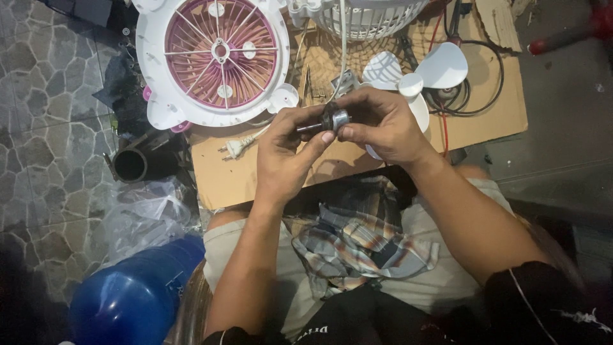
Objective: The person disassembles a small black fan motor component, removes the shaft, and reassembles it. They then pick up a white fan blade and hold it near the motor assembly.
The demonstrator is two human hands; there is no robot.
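Observation:
Both my hands hold a small metal motor rotor with a shaft (330,120) above my lap. My left hand (288,150) pinches the shaft end from the left, thumb on top. My right hand (382,124) grips the silver cylindrical end from the right. Behind my hands, a white fan blade (440,67) lies on a cardboard sheet (220,179). A white and pink round fan housing (220,54) lies at the top left. A striped cloth (364,246) rests on my lap.
A white fan grille (367,19) sits at the top centre. Black and red cables (479,89) coil at the cardboard's right. A white plug (233,149) lies on the cardboard. A black pipe (131,165) and a blue plastic container (137,294) are at the left on the stone floor.

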